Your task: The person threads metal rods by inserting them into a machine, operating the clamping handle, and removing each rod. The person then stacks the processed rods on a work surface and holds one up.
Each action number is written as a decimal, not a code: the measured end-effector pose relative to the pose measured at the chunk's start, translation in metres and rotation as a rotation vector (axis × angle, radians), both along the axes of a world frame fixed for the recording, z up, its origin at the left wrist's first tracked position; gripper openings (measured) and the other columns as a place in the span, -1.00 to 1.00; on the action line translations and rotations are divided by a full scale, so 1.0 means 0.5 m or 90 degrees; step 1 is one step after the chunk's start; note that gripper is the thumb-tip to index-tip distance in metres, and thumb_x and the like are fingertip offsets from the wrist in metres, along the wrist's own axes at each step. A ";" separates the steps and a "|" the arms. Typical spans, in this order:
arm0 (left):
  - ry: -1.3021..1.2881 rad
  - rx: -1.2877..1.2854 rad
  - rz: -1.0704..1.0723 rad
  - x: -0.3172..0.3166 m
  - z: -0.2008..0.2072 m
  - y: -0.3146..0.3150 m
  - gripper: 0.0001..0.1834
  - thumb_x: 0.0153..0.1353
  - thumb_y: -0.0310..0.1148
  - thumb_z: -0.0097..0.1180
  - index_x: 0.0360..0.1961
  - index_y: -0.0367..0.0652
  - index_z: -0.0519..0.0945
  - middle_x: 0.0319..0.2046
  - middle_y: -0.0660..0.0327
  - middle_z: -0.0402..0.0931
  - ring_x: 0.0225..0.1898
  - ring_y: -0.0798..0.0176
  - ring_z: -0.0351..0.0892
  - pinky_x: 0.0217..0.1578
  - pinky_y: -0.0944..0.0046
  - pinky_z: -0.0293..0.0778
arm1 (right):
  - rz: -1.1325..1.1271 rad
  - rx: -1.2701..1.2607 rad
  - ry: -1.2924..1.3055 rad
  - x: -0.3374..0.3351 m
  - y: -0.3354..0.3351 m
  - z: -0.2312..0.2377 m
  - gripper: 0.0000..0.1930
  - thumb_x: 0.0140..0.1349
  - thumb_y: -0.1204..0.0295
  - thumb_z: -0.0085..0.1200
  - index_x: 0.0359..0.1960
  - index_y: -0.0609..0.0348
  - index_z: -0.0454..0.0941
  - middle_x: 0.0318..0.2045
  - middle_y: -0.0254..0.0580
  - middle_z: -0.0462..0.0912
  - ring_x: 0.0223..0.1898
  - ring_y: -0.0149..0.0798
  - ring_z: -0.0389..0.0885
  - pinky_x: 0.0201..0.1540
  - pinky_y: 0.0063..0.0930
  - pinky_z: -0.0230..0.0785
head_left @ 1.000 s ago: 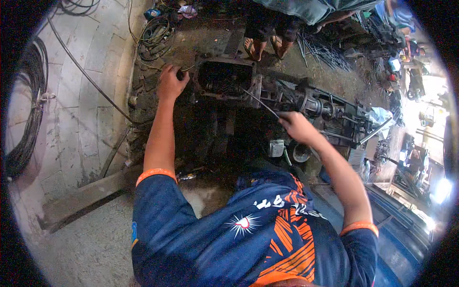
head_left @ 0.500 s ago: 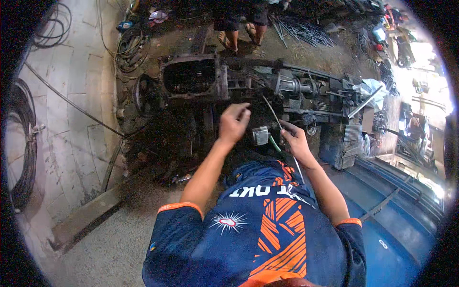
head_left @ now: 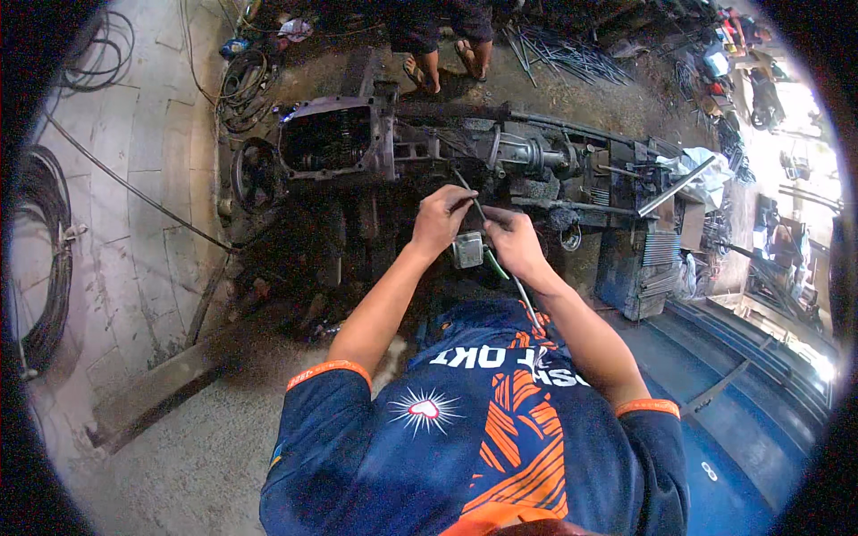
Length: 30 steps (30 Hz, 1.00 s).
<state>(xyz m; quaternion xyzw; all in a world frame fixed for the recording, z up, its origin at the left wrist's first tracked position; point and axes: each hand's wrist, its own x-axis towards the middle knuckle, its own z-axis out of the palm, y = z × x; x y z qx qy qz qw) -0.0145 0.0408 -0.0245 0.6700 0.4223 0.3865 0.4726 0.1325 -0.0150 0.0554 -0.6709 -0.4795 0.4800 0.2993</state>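
A long thin metal rod [head_left: 525, 297] slants from the dark machine [head_left: 382, 143] back toward my shirt. My left hand [head_left: 438, 221] pinches it near its far end. Just behind, the fingers of my right hand [head_left: 516, 243] close round the same rod, and its near end passes under my right forearm. The far tip reaches the machine's front side; whether it touches is too dark to tell. Below my hands sits a small grey box-shaped part [head_left: 467, 250], with a green piece [head_left: 496, 265] beside it.
A handwheel [head_left: 256, 170] is at the machine's left end. Beyond the machine stands another person [head_left: 427, 71] in sandals, near a pile of thin rods [head_left: 572, 58]. Coiled cables [head_left: 40, 259] hang on the left wall. Blue metal sheeting [head_left: 742, 402] lies at the right.
My left hand has come onto the rod and closed on it. The right hand has moved left and slightly forward, bringing the rod with it. My view has shifted slightly.
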 end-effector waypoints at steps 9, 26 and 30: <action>0.053 0.036 0.186 0.089 0.000 -0.036 -0.83 0.09 -0.56 0.20 -0.24 -0.28 0.65 -0.28 0.05 0.64 -0.21 0.10 0.65 -0.16 0.24 0.53 | 0.121 -0.036 0.015 0.075 0.031 0.017 -0.70 0.19 0.44 -0.08 -0.15 0.41 0.57 -0.34 0.29 0.63 -0.23 0.01 0.69 -0.13 -0.18 0.43; -0.172 -0.062 0.504 0.272 0.015 -0.217 -0.45 0.35 -0.46 0.02 0.34 -0.19 0.22 -0.17 0.15 0.52 -0.20 0.32 0.55 -0.12 0.32 0.48 | 0.287 -0.287 0.011 0.570 -0.128 -0.248 -0.55 0.28 0.16 0.09 -0.03 0.34 0.58 -0.30 -0.16 0.69 -0.29 -0.33 0.58 -0.17 -0.42 0.42; -0.060 -0.112 0.501 0.273 -0.119 -0.295 -0.64 0.33 -0.48 0.04 0.14 -0.30 0.44 -0.30 0.15 0.56 -0.32 0.33 0.56 -0.25 0.32 0.49 | -0.011 -0.298 -0.152 0.853 -0.295 -0.276 -0.61 0.20 0.23 0.14 -0.16 0.39 0.61 -0.39 -0.04 0.67 -0.42 -0.32 0.57 -0.32 -0.34 0.43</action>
